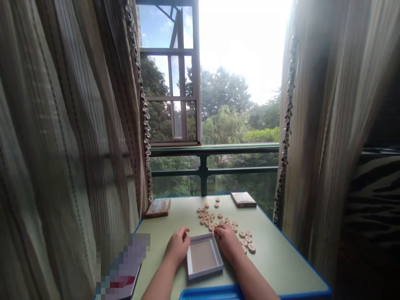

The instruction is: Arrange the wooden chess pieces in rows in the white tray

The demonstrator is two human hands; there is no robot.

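Observation:
A shallow, open white cardboard box (204,255) lies on the table, with bare grey-brown inside. My left hand (177,246) is at the box's left far corner, index finger and thumb apart, with nothing visible between them. At the right far corner is my right hand (228,241), its fingers curled and fingertips close together by the box rim; whatever they may hold is hidden. Round wooden Chinese chess pieces (220,216) with red or dark marks lie scattered beyond the box and right hand. Several more pieces (248,239) lie right of that hand, one partly behind the wrist.
The pale green table (281,266) has a blue edge. A flat brown box (158,208) sits at its far left corner, a flat white-topped box (243,199) at its far right. A blue tray-like rim (212,293) crosses the near edge. Curtains (75,125) and a railing (215,171) border it.

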